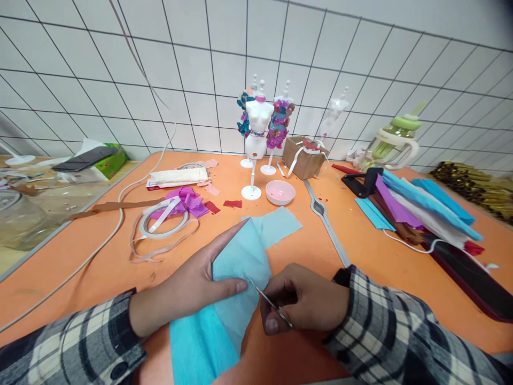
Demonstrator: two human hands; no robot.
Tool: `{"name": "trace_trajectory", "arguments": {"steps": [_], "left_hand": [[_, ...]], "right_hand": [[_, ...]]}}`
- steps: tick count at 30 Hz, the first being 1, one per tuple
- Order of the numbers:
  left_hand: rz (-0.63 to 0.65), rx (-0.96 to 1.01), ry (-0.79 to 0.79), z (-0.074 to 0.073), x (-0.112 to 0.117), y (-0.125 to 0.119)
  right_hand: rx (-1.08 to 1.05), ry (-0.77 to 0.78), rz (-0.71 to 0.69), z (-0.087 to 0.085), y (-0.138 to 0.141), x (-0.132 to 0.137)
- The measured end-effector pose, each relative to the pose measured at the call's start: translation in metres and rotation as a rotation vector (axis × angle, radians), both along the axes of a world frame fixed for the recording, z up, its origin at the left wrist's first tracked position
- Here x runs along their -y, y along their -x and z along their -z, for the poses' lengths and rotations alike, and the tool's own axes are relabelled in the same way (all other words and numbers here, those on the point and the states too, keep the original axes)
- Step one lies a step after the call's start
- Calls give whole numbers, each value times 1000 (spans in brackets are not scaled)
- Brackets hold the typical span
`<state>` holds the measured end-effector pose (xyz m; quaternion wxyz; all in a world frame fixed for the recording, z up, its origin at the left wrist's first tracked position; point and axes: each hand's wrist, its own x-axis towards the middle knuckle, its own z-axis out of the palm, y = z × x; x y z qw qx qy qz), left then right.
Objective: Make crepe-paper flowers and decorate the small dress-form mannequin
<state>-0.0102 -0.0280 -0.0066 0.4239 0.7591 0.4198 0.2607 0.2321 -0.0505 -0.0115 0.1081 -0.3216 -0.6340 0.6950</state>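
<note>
My left hand (208, 272) grips a sheet of light blue crepe paper (244, 256), thumb on top and fingers underneath. The paper hangs down toward me, a brighter turquoise stretch (200, 342) of it at the bottom. In my right hand (300, 297) is a small pair of metal scissors (276, 310), its tips resting at the paper near my left thumb. Whether the blades are apart is hard to make out. A flat pale blue piece of paper (282, 227) lies on the orange table just beyond the held sheet.
Several small dress-form mannequins (258, 120) stand at the back. A pink bowl (280, 191) and a cardboard box (306, 156) are near them. Rolls of tape (164, 232) and purple paper (186, 200) lie left. Folded coloured papers (425, 203), a dark case (473, 278) and a bottle (387, 144) are right.
</note>
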Motion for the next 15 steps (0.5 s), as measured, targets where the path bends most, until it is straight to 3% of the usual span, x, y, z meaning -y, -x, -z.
{"name": "trace_trajectory", "arguments": {"steps": [15], "left_hand": [[14, 36, -2, 1, 2, -4]], "right_hand": [[4, -21, 11, 3, -1, 1]]}}
